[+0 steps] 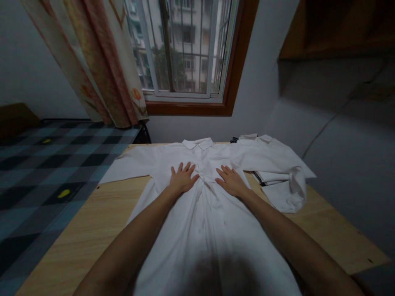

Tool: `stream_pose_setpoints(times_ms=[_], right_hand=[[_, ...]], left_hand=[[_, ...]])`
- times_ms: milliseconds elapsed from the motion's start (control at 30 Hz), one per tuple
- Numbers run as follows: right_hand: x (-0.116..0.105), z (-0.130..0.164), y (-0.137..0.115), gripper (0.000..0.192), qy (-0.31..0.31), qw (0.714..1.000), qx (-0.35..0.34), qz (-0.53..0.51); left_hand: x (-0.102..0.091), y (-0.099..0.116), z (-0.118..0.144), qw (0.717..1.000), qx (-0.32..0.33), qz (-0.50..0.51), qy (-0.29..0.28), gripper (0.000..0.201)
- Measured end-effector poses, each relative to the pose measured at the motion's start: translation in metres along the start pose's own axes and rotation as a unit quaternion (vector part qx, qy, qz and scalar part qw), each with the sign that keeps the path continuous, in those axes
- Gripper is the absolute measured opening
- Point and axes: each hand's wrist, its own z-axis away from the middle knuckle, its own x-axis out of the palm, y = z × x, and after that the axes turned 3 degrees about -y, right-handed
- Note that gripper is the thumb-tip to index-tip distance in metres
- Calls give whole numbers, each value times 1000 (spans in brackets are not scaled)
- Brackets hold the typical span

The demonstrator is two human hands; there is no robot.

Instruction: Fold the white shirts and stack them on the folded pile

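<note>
A white long-sleeved shirt [197, 213] lies spread on the wooden table, its collar toward the window and its lower part running down toward me. My left hand [183, 177] rests flat on the left side of the chest, fingers spread. On the other side of the front, my right hand [231, 180] lies flat with its fingers apart. Creases fan out from the middle between both hands. The left sleeve stretches out over the table; the right sleeve covers part of a white folded pile [279, 191].
The wooden table [101, 222] stands beneath a barred window [185, 49]. To the left is a bed with a checked sheet [40, 172], and a flowered curtain [101, 61] hangs above it. Black clips or hangers [234, 140] show by the pile. A wooden shelf [336, 33] juts out at upper right.
</note>
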Motion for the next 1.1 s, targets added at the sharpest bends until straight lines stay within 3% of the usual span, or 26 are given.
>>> stream_pose_setpoints(times_ms=[100,200,300,367,433,467,567,667,733,833,933,1000,1100], right_hand=[[0,-22,3,51,4,1000,-10,19],[-6,-37,2,44,48,998,-1,35],[-18,-36,-7,29,109,992,54,31],[-28,-22,-18,21,134,987,86,-10],[-37,5,-31,22,115,984,108,-88],[-42,22,-37,26,86,981,113,-134],[-48,78,-54,31,-25,968,81,-235],[-45,123,-65,27,-88,950,56,-293],[-44,140,-69,25,-108,926,55,-356],[-57,150,-67,23,-103,859,57,-498],[-92,154,-61,28,-50,798,68,-597],[-119,159,-60,34,-4,805,50,-591],[-143,166,-66,32,31,860,-6,-509]], left_hand=[[-2,-4,-12,1000,-10,-7,-4,68],[-3,-7,-21,1000,-23,-5,15,67],[-7,-5,-21,995,-45,1,90,57],[-15,-2,-10,989,-22,7,149,47],[-29,2,13,984,61,22,168,36],[-36,6,29,980,127,31,149,32],[-52,19,85,937,346,39,12,31],[-47,30,129,897,435,36,-71,44],[-37,31,143,902,419,58,-84,43],[-29,25,144,907,380,147,-102,29],[-46,17,138,899,334,264,-96,30],[-65,15,138,888,292,348,-69,33],[-86,23,145,856,255,450,-14,35]])
